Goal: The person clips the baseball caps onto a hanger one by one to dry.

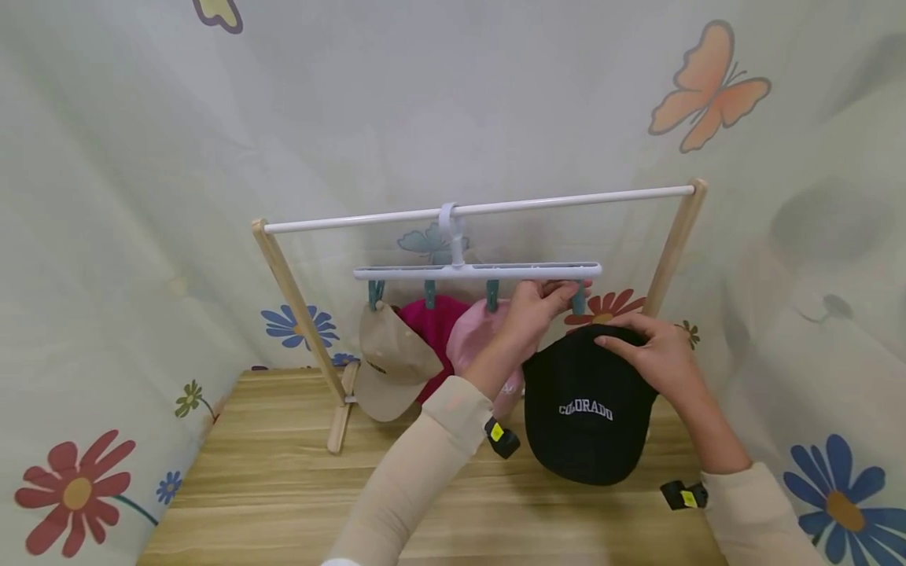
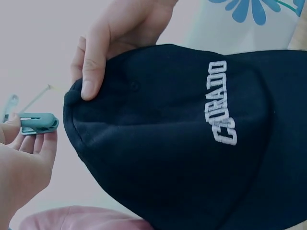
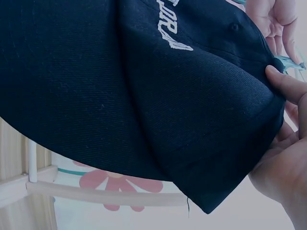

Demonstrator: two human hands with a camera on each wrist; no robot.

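My right hand (image 1: 661,358) pinches a black baseball cap (image 1: 583,377) at the top of its crown, thumb on the front and fingers behind. The cap hangs brim down with white COLORADO lettering facing me. My left hand (image 1: 527,314) pinches the teal clip (image 2: 41,120) at the right end of a white clip hanger (image 1: 477,272), thumb on one side and fingers on the other. In the left wrist view, the clip's tip is a short way from the crown. Beside them, a pink cap (image 1: 467,338) hangs partly hidden by my left arm.
A beige cap (image 1: 389,358) and a magenta cap (image 1: 437,322) hang from the left clips. The hanger hooks over a white rod (image 1: 566,201) between wooden posts (image 1: 293,303) on a wooden table (image 1: 276,487). A patterned sheet (image 1: 340,118) stands behind.
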